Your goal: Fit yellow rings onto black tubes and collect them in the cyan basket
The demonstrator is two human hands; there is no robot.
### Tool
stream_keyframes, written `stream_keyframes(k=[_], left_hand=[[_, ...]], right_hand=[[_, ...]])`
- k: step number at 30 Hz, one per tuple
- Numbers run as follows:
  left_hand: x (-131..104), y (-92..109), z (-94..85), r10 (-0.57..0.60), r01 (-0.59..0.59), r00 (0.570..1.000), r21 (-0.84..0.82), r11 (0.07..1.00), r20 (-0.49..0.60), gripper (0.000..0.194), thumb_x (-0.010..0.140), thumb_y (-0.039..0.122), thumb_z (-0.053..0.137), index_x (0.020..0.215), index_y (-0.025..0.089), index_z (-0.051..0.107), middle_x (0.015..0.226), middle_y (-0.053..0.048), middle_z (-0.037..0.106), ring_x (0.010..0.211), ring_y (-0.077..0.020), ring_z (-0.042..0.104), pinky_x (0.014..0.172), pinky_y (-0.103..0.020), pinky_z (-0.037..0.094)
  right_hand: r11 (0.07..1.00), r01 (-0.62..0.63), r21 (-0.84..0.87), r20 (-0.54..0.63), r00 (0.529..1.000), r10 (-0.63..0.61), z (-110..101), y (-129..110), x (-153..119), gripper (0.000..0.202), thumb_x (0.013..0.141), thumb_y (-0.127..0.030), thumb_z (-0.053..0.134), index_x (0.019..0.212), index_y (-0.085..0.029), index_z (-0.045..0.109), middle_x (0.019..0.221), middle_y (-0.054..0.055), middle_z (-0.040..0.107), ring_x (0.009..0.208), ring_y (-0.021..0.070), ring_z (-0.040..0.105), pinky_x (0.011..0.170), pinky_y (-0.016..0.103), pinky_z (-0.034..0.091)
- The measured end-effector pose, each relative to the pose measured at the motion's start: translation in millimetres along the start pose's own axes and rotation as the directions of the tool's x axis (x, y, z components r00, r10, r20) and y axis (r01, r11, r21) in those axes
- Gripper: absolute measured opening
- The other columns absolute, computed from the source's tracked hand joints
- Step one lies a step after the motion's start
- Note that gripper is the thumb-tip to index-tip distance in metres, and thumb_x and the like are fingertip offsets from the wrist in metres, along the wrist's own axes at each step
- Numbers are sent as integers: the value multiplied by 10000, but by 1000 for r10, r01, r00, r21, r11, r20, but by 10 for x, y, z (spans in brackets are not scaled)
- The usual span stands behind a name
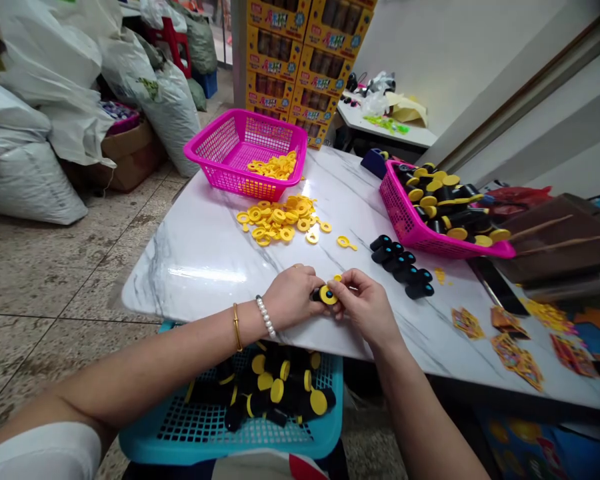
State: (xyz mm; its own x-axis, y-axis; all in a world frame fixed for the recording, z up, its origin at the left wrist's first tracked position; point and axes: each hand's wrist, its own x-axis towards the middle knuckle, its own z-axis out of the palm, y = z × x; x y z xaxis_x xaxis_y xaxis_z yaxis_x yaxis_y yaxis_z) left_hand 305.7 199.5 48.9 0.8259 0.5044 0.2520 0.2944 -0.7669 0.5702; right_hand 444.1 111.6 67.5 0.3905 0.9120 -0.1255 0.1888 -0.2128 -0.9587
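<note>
Near the table's front edge, my left hand (293, 298) is closed around a small black cylinder (317, 294). A yellow ring cap (327, 296) sits at the cylinder's end, with a dark centre showing through it. Fingers of my right hand (370, 307) pinch the cap's small yellow tab (337, 278). A single yellow cap (347, 243) lies flat beyond my hands. Farther left is a loose pile of yellow caps (280, 219). To the right, several black cylinders (403, 267) with blue-dotted ends lie side by side in a group.
A pink basket (215, 170) holding yellow caps stands at the back. Another pink basket (400, 220), at right, is heaped with capped black cylinders. Below the table edge is a blue basket (150, 437) of similar pieces. A phone (500, 287) and small orange packets (467, 323) lie right.
</note>
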Motion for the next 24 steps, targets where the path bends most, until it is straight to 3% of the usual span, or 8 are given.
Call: stream_keyframes(k=[8,18,21,24], left_hand=[[-23,24,-17,-42,42,999,15,999,22,285,744,481,687,768,198,665,687,-2,543,690,-163,516,604,-273,349],[-28,56,-60,-61,60,998,24,998,24,273,742,462,676,791,194,674,711,-20,570,697,-173,534,614,-282,373],[-42,89,-130,-70,82,994,-144,986,85,267,800,447,599,857,204,691,697,-12,610,649,-153,534,594,-273,370],[-11,101,-180,-146,220,969,-426,877,201,326,894,419,452,890,195,690,643,1,619,552,-113,512,544,-247,367]], right_hand=[[998,60,8,-64,996,-60,44,32,-51,309,771,-438,687,749,-196,497,520,-53,565,400,90,514,378,181,423],[996,32,-78,-52,998,-36,66,19,-35,343,759,-498,675,764,-222,472,493,-60,525,372,115,483,348,217,392],[997,47,-58,-46,998,-50,85,35,-60,316,792,-477,642,786,-230,445,528,-66,510,373,106,476,338,212,386],[995,70,-66,-53,996,-74,102,25,-77,270,833,-441,597,797,-226,436,578,-70,500,363,85,473,327,194,383]])
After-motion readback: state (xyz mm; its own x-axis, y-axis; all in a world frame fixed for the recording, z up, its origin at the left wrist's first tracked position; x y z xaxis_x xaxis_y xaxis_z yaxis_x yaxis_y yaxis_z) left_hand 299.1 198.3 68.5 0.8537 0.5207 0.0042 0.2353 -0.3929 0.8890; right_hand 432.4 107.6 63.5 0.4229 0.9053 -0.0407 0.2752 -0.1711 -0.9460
